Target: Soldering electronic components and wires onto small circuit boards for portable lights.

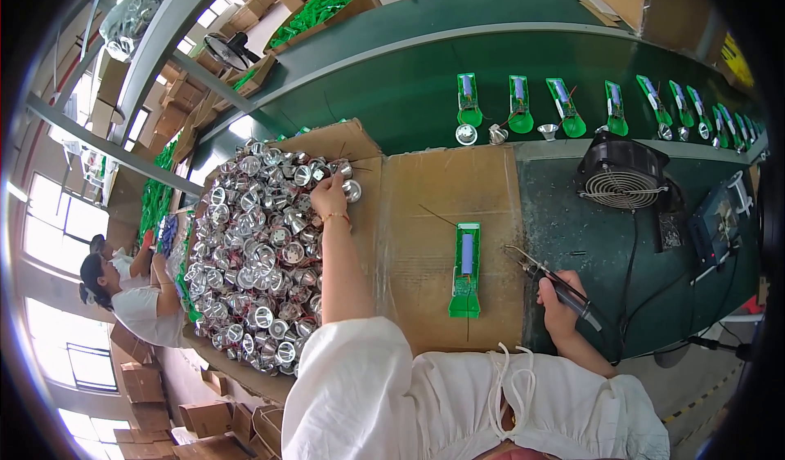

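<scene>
A shiny silver reflector cup (pixel 352 188) is pinched between the fingertips of the left hand (pixel 329 198), which is stretched out over the far edge of a heap of like reflector cups (pixel 257 255). The heap is kept in an open cardboard box (pixel 343 139), so that single cups can be picked off within arm's reach. The fingers of the right hand (pixel 558 303) are wrapped tight around the dark handle of a soldering iron (pixel 549 280), held low with its tip lifted clear of the work and aimed toward the middle. Between the two hands, a green lamp housing with a pale battery strip (pixel 466 270) is laid flat on a brown cardboard sheet (pixel 446 190), seemingly to spare the bench. Beyond the fingers, a row of green housings (pixel 564 104) is spread along the green conveyor belt (pixel 425 84). Right of the iron, a small black fan (pixel 621 178) is stood, probably against fumes. Plain brown cartons (pixel 208 417) are stacked at the lower left.
</scene>
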Demonstrator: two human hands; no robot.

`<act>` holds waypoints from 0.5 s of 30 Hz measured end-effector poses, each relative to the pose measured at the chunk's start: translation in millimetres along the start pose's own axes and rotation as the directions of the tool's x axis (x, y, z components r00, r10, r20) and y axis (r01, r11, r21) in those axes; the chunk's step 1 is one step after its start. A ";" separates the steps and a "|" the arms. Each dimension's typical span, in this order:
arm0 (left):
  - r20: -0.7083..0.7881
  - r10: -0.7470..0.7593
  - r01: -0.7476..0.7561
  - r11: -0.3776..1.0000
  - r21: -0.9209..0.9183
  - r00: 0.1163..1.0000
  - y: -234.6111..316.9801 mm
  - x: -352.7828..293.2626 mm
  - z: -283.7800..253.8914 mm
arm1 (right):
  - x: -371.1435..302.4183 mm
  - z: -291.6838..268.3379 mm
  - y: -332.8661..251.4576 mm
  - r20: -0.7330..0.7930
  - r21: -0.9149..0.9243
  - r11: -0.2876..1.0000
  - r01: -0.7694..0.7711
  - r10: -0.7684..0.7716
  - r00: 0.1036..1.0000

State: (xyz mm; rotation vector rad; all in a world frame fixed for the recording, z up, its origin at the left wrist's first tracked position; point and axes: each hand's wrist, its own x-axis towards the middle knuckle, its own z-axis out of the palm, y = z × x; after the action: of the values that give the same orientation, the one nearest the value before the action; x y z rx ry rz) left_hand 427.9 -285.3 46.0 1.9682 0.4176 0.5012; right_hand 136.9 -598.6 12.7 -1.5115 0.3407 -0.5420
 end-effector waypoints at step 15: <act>0.621 -0.066 -0.014 0.992 0.124 0.781 40.5 -242.0 -65.6 | -15.7 2.6 -27.5 0.279 0.054 0.998 -0.040 0.024 0.960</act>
State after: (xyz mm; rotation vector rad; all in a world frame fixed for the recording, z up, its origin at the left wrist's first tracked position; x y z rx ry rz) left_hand 190.4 -372.4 69.0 2.1060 0.0458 -0.2234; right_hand 121.7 -587.3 38.3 -1.4992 0.1289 -0.3047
